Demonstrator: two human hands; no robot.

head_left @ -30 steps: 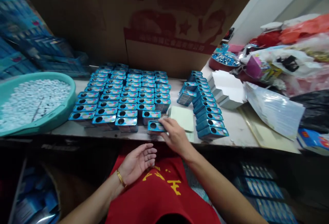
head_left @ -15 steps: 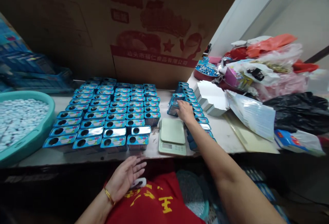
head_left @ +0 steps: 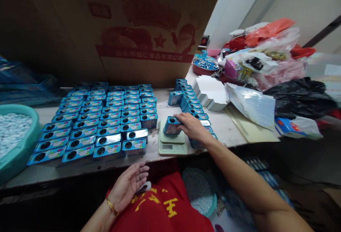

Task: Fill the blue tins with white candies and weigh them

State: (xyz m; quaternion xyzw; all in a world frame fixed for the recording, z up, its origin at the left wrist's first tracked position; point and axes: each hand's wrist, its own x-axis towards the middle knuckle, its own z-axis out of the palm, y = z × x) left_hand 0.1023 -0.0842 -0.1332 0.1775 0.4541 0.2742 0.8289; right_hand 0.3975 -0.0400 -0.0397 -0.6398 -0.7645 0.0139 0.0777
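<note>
- The right hand (head_left: 192, 127) grips the right end of a blue tin (head_left: 172, 128), thumb and fingers closed around it.
- The tin is slim and upright, with rounded corners, a glossy blue top with a dark round opening, and a greyer side.
- It is at the pale green digital scale (head_left: 174, 150), just left of the right hand; whether it bears on the plate, I cannot tell.
- The left hand (head_left: 129, 185) is open, palm turned inward, fingers loosely bent, in front of the red apron (head_left: 160, 214).
- Beyond the left hand, matching tins (head_left: 110, 122) fill the whitish surface (head_left: 163, 98) in rows; left of them is a teal basin (head_left: 32, 154) of white pieces.
- Past the right hand are stacked white cards (head_left: 210, 90) and piled plastic bags (head_left: 279, 61).
- A large cardboard box (head_left: 144, 70) stands beyond both hands.
</note>
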